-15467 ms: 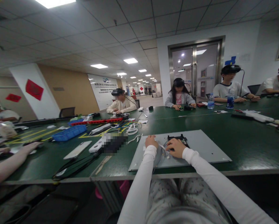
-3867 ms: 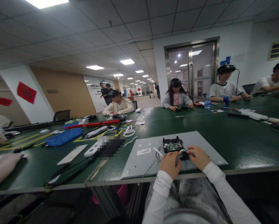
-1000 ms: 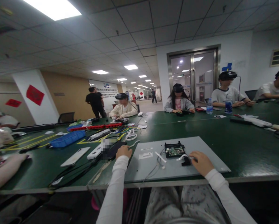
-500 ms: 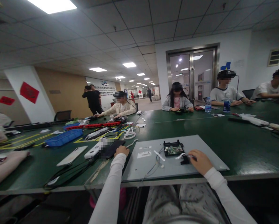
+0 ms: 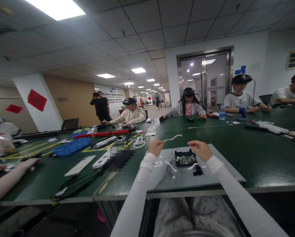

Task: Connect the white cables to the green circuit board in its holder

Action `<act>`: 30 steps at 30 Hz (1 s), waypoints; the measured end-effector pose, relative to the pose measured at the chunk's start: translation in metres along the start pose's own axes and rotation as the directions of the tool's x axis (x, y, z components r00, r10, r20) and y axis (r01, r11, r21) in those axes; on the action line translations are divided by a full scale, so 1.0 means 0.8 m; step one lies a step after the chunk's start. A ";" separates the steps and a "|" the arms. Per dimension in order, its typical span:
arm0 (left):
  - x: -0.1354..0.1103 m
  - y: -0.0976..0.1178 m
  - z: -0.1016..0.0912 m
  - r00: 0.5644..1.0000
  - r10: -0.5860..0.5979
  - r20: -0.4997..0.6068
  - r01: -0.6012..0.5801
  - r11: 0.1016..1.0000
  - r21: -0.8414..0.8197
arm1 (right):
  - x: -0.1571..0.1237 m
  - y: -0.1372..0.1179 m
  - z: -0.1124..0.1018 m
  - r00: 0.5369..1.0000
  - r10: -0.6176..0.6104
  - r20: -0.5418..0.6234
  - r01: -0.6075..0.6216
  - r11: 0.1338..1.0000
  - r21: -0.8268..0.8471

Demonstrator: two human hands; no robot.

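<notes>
The green table (image 5: 236, 138) bears a grey panel (image 5: 211, 179) in front of you. Your left hand's (image 5: 155, 148) fingers pinch one end of a white strip (image 5: 172, 139), its free end pointing right; your right hand (image 5: 201, 149) has its fingers bunched, any grip impossible to tell. Handle the strip lightly, without creasing it, and keep your knuckles off the circuit board (image 5: 185, 159) below and the black piece (image 5: 197, 171) nearer you.

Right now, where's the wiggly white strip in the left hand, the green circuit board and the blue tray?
White strip (image 5: 172, 138): head view, middle of its curved length.
Green circuit board (image 5: 185, 160): head view, middle of its face.
Blue tray (image 5: 73, 149): head view, its near side wall.
</notes>
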State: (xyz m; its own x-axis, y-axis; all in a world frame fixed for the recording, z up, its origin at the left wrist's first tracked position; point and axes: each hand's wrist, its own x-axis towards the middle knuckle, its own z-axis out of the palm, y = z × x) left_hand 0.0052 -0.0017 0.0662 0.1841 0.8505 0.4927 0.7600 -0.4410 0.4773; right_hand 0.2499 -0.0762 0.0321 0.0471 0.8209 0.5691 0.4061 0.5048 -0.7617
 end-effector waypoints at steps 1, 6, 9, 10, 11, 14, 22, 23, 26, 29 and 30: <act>-0.002 0.010 0.011 1.000 0.017 0.021 -0.015 0.998 -0.064 | 0.017 0.003 0.007 1.000 0.008 -0.004 -0.008 1.000 0.026; -0.014 0.019 0.052 0.994 0.074 0.074 -0.047 0.948 -0.316 | 0.065 0.044 0.039 0.987 0.049 -0.150 -0.054 0.998 -0.031; -0.018 0.003 0.062 0.991 0.085 0.100 -0.044 0.934 -0.355 | 0.065 0.070 0.041 0.963 0.056 -0.265 -0.093 0.988 -0.127; -0.019 -0.002 0.064 0.990 0.081 0.112 -0.036 0.933 -0.358 | 0.062 0.077 0.038 0.960 0.059 -0.272 -0.103 0.984 -0.147; -0.019 -0.006 0.067 0.990 0.077 0.121 -0.028 0.932 -0.360 | 0.060 0.083 0.035 0.961 0.060 -0.269 -0.106 0.982 -0.159; -0.020 -0.013 0.074 0.985 0.063 0.160 -0.001 0.933 -0.359 | 0.054 0.095 0.025 0.971 0.075 -0.228 -0.113 0.980 -0.161; -0.021 -0.019 0.089 0.979 -0.010 0.205 0.070 0.955 -0.287 | 0.048 0.106 0.034 0.990 0.105 -0.099 -0.123 0.970 -0.209; -0.020 -0.021 0.089 0.979 -0.019 0.203 0.078 0.955 -0.286 | 0.047 0.107 0.036 0.991 0.098 -0.087 -0.114 0.971 -0.209; -0.019 -0.024 0.092 0.982 -0.030 0.185 0.085 0.951 -0.296 | 0.045 0.110 0.038 0.996 0.076 -0.051 -0.085 0.974 -0.212; -0.018 -0.026 0.095 0.983 -0.040 0.178 0.092 0.951 -0.296 | 0.044 0.115 0.039 0.998 0.060 -0.036 -0.067 0.974 -0.218; -0.018 -0.027 0.096 0.982 -0.040 0.183 0.094 0.950 -0.299 | 0.044 0.117 0.040 0.998 0.056 -0.038 -0.063 0.974 -0.218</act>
State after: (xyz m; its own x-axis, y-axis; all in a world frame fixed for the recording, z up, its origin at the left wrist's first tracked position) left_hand 0.0339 0.0177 -0.0067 0.2642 0.9055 0.3321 0.5528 -0.4244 0.7172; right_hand 0.2605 0.0085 -0.0285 0.1042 0.8375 0.5364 0.5915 0.3814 -0.7104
